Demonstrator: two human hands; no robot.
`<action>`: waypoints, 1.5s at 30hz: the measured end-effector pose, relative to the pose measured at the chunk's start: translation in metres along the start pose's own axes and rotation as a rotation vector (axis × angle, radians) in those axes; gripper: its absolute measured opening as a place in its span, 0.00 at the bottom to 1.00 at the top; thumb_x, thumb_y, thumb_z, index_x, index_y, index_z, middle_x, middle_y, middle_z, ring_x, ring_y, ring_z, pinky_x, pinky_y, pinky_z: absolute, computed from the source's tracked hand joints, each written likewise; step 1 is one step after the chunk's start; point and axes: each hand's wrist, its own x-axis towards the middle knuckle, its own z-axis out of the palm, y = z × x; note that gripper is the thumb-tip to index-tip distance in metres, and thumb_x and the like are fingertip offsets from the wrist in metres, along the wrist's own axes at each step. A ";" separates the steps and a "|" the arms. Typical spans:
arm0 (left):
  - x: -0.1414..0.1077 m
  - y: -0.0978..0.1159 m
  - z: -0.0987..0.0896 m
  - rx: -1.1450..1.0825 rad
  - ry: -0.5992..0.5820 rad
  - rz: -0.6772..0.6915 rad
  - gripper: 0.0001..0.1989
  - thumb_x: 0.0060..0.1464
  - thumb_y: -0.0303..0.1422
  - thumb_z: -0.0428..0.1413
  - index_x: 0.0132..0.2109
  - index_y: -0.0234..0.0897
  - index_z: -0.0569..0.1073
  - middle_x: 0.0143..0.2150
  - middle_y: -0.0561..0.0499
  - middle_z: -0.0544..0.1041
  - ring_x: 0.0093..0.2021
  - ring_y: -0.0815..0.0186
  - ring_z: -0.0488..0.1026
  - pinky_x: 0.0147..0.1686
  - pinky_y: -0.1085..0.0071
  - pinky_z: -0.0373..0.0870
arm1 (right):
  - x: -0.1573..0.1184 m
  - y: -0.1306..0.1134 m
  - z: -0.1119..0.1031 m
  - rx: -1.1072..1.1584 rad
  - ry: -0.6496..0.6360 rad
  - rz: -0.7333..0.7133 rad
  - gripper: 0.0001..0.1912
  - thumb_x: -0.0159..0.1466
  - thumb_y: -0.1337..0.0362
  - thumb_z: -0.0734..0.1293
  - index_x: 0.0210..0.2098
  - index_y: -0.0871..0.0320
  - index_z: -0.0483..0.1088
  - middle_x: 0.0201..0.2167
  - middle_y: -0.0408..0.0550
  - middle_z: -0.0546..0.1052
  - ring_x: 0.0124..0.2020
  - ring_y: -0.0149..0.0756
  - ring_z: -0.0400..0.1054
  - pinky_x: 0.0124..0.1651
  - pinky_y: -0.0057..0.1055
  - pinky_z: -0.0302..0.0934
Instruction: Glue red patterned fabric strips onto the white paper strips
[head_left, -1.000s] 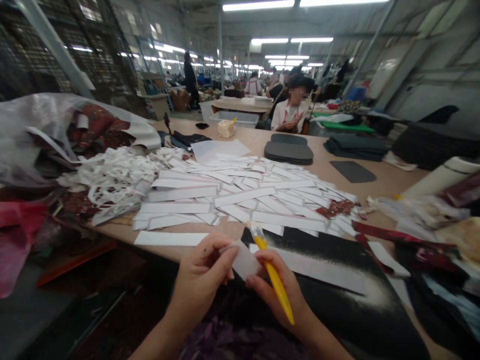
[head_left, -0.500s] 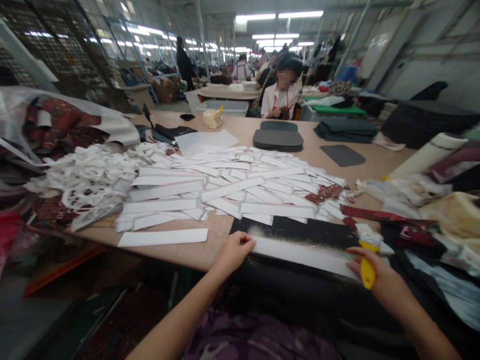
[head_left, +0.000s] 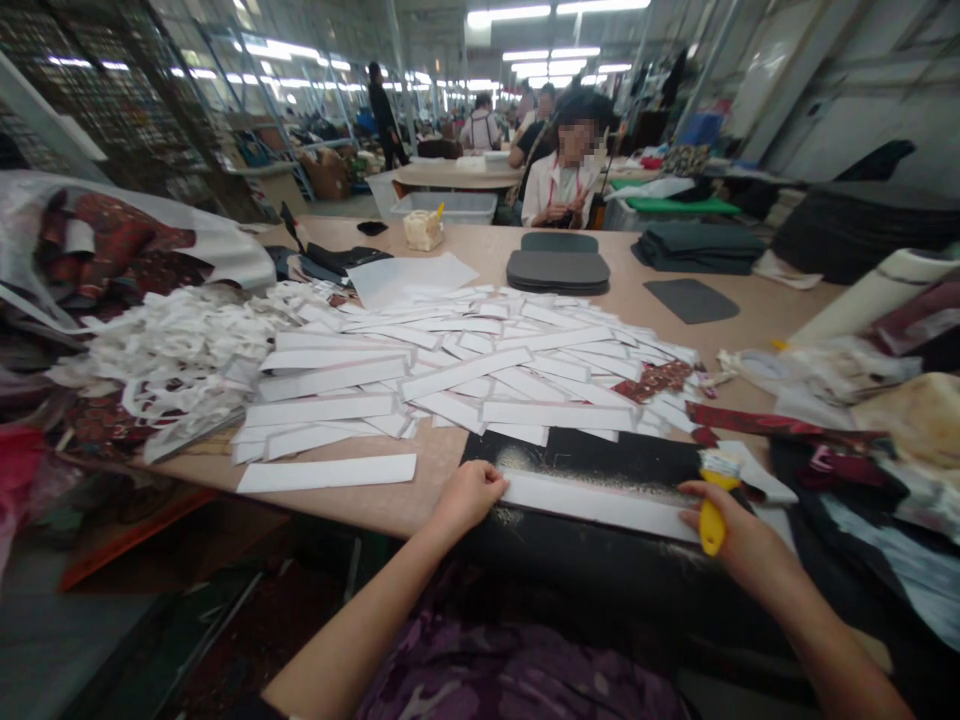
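Note:
A white strip (head_left: 592, 505) lies along the front edge of a black sheet (head_left: 600, 455) streaked with pale residue. My left hand (head_left: 469, 495) pinches the strip's left end between thumb and fingers. At its right end is my right hand (head_left: 731, 530), closed around a yellow-handled brush (head_left: 712, 520) whose pale bristles point away from me. Fingers of that hand also touch the strip's end. Beyond the black sheet spreads a heap of white strips (head_left: 450, 370). One separate white strip (head_left: 328, 473) rests on the table left of my left hand.
Tangled white scraps (head_left: 180, 340) and a plastic bag of patterned cloth (head_left: 112, 240) crowd the left. Stacked grey panels (head_left: 559, 270) and a pale tub (head_left: 423, 230) stand farther back. A co-worker (head_left: 562, 185) sits across the table (head_left: 457, 250). Cloth and plastic lie at right.
My right hand, with the brush, has shifted slightly left and up in view along with the strip's right end. My left hand stays at the strip's left end. A distant person has stepped right.

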 end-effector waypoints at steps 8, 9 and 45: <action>-0.009 0.015 0.000 0.163 0.062 -0.006 0.08 0.48 0.34 0.53 0.25 0.35 0.70 0.27 0.49 0.73 0.30 0.64 0.69 0.29 0.72 0.58 | -0.007 -0.012 -0.001 -0.069 0.036 0.008 0.21 0.55 0.55 0.61 0.46 0.55 0.67 0.29 0.49 0.75 0.25 0.39 0.69 0.29 0.31 0.60; -0.010 0.015 0.000 0.202 0.070 0.003 0.09 0.49 0.34 0.52 0.25 0.36 0.70 0.28 0.49 0.73 0.30 0.64 0.69 0.29 0.72 0.58 | -0.009 -0.015 -0.002 -0.071 0.046 0.017 0.20 0.56 0.56 0.61 0.46 0.55 0.67 0.30 0.49 0.75 0.26 0.38 0.69 0.30 0.31 0.61; -0.042 -0.002 0.046 0.599 0.482 1.029 0.12 0.57 0.27 0.48 0.46 0.31 0.71 0.46 0.44 0.74 0.46 0.58 0.69 0.47 0.62 0.64 | -0.025 -0.039 -0.025 0.251 0.339 0.223 0.19 0.58 0.52 0.57 0.30 0.58 0.73 0.23 0.48 0.75 0.28 0.39 0.69 0.32 0.31 0.60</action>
